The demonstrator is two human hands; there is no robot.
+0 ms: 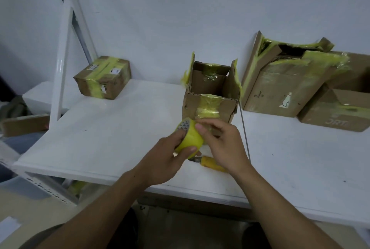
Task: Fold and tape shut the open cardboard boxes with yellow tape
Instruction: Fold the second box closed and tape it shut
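An open cardboard box (208, 106) stands upright in the middle of the white table (100, 134), its flaps up and old yellow tape on its front and rims. Just in front of it, my left hand (166, 156) grips a roll of yellow tape (189, 137) from below and the side. My right hand (222, 144) rests its fingertips on the roll's top edge, thumb and fingers pinched at the tape surface. A yellow-handled utility knife (210, 163) lies on the table under my hands, partly hidden.
A taped-shut small box (103, 77) sits at the back left. Two larger boxes with loose flaps, one (280, 80) and another (338, 104), stand at the back right against the wall. A white shelf post (62, 62) rises at the left. A seam (244, 128) splits the tabletop.
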